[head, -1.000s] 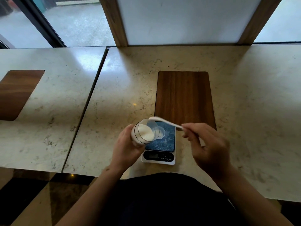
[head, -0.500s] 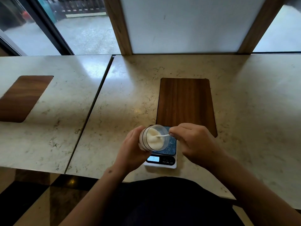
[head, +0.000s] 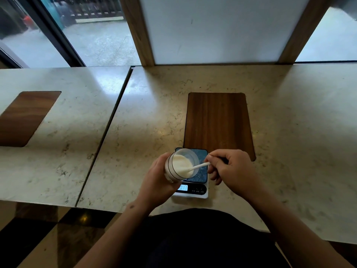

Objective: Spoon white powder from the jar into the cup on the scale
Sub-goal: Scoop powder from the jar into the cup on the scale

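Observation:
My left hand (head: 156,180) grips a clear jar (head: 174,171), tilted toward the right and held just above the small digital scale (head: 201,191). White powder (head: 180,163) fills the jar's lower side. My right hand (head: 229,171) pinches the handle of a white spoon (head: 200,166), whose bowl end lies inside the jar mouth, in the powder. The scale's dark platform (head: 201,155) shows behind the jar and its display is lit. The jar covers the place where the cup stood, so I cannot see the cup.
The scale sits near the front edge of a marble counter (head: 154,117), just in front of a dark wooden inlay (head: 218,122). A seam (head: 108,132) separates a second counter on the left with its own wooden inlay (head: 25,118). Windows and a wooden-framed panel stand behind.
The spoon was above the jar's rim a second ago; its tip now rests in the powder inside the jar. My right hand came in close to the jar mouth.

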